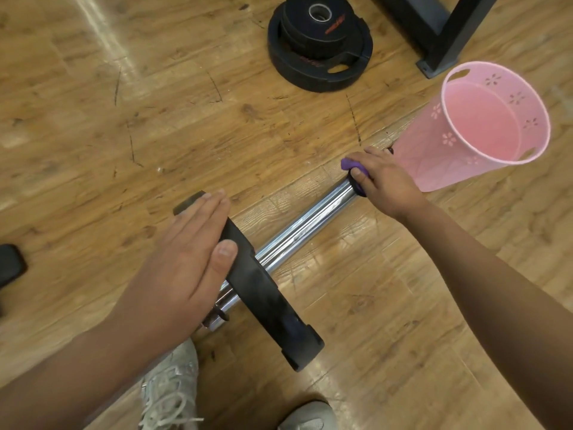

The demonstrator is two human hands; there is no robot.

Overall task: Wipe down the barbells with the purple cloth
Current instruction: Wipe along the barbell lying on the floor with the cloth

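Note:
A chrome barbell bar (pixel 305 223) lies on the wooden floor, running from lower left to upper right. A black weight plate (pixel 263 287) stands on edge on its near end. My left hand (pixel 179 265) rests flat on the plate's top edge with straight fingers. My right hand (pixel 383 181) grips the purple cloth (pixel 352 166), which is wrapped round the bar farther up. Most of the cloth is hidden under my fingers. The bar's far end is hidden behind my right hand and the basket.
A pink plastic basket (pixel 496 88) stands right behind my right hand. A stack of black weight plates (pixel 319 45) lies on the floor at the top. A dark metal frame (pixel 440 35) stands at the top right. My shoes (pixel 173 389) are at the bottom.

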